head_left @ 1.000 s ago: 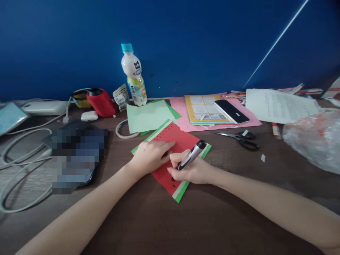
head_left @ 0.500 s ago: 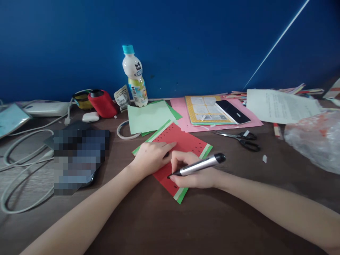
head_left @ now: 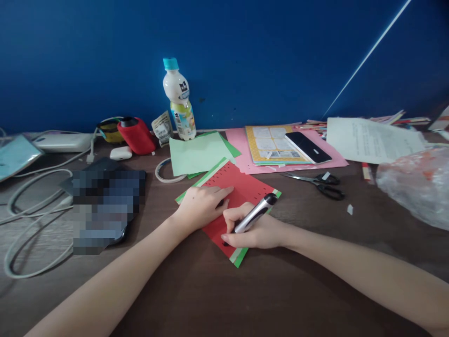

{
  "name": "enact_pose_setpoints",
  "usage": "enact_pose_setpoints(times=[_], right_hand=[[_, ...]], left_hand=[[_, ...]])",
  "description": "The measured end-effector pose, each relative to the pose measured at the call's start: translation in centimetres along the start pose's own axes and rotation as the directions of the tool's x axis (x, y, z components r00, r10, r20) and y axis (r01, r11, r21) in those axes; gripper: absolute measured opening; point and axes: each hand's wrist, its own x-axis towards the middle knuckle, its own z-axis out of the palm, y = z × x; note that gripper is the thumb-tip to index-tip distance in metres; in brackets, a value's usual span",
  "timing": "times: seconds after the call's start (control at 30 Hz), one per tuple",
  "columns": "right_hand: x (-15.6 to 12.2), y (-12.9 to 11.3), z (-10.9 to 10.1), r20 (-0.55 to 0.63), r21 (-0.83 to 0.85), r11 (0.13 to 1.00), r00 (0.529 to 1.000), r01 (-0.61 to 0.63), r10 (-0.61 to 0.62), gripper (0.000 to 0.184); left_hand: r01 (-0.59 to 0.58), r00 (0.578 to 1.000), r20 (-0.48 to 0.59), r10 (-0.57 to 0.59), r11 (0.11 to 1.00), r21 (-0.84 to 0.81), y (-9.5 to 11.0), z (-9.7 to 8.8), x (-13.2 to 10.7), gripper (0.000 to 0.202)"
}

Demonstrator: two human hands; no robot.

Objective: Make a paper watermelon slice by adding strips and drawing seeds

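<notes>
A red paper card (head_left: pixel 242 185) with green and white strips along two edges lies tilted on the desk, dotted with small black seed-like marks. My left hand (head_left: pixel 201 206) presses down on its left part; a small dark object (head_left: pixel 220 203) shows between thumb and index finger, mostly hidden. In the grip of my right hand (head_left: pixel 257 229) is a silver and black marker pen (head_left: pixel 254 213). Its tip is at the lower left of the card, largely covered by my fingers and thumb.
Behind the card lie light green paper (head_left: pixel 196 152), pink paper (head_left: pixel 233 140) and a phone (head_left: pixel 308 147) on a yellow booklet (head_left: pixel 256 152). Black-handled scissors (head_left: pixel 328 189) lie to the right, near a plastic bag (head_left: pixel 417 187). A bottle (head_left: pixel 180 107), tape roll (head_left: pixel 159 174) and cables (head_left: pixel 10 234) are leftward.
The marker pen has tipped more upright, its back end swinging up and to the left. My left hand and the card stay in place.
</notes>
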Motion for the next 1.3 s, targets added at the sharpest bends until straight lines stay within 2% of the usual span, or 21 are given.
enact_pose_setpoints(times=[0.6, 0.7, 0.8, 0.93, 1.03, 1.1, 1.2, 1.3], right_hand=[[-0.1, -0.1, 0.0, 0.011, 0.017, 0.999, 0.999, -0.032, 0.032, 0.02], [-0.1, -0.1, 0.0, 0.01, 0.077, 0.996, 0.999, -0.041, 0.041, 0.02], [0.2, 0.0, -0.8, -0.163, 0.287, 0.958, 0.986, 0.025, 0.023, 0.021], [0.9, 0.2, -3.3, -0.459, 0.552, 0.8, 0.886, 0.234, 0.058, 0.025], [1.2, 0.4, -5.2, -0.564, 0.602, 0.731, 0.82, 0.322, 0.103, 0.028], [1.3, 0.6, -5.9, -0.59, 0.627, 0.695, 0.797, 0.352, 0.128, 0.029], [1.4, 0.8, -6.3, -0.61, 0.646, 0.666, 0.777, 0.374, 0.155, 0.027], [1.5, 1.0, -6.4, -0.619, 0.637, 0.675, 0.769, 0.372, 0.159, 0.026]], left_hand=[[0.016, 1.0, 0.027, -0.016, 1.0, -0.004, 0.0, -0.1, 0.0, 0.032], [0.002, 1.0, 0.02, -0.002, 1.0, -0.009, -0.1, -0.2, 0.0, 0.032], [-0.03, 0.999, 0.043, 0.031, 0.999, -0.022, -0.3, -0.2, 0.0, 0.032], [-0.083, 0.995, 0.05, 0.084, 0.996, -0.03, -0.5, -0.1, -0.1, 0.035], [-0.121, 0.99, 0.056, 0.126, 0.989, -0.082, -0.7, -0.1, -0.2, 0.037], [-0.111, 0.99, 0.07, 0.124, 0.98, -0.166, -0.8, -0.3, -0.3, 0.035], [-0.021, 0.997, 0.057, 0.044, 0.935, -0.354, -1.1, -1.1, -0.2, 0.033], [0.161, 0.985, 0.018, -0.172, 0.875, -0.456, -1.7, -2.2, 0.1, 0.029]])
